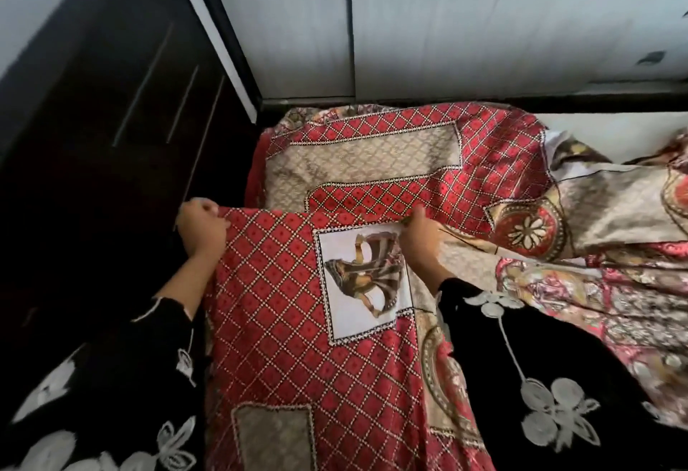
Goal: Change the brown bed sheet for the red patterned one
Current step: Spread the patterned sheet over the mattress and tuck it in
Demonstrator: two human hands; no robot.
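The red patterned sheet [283,307], with a diamond grid, beige panels and a white picture panel, lies rumpled over the bed from the far corner down to the bottom edge of the view. My left hand [201,228] grips the raised folded edge of the sheet at its left corner. My right hand [420,243] holds the same raised edge further right, next to the picture panel, with its fingers hidden under the cloth. A strip of bare white mattress [610,135] shows at the far right. No brown sheet is in view.
A dark wardrobe [111,98] with long metal handles stands close along the bed's left side. Pale panelled walls [484,24] rise behind the bed's head. My black sleeves with white flower embroidery fill the lower corners.
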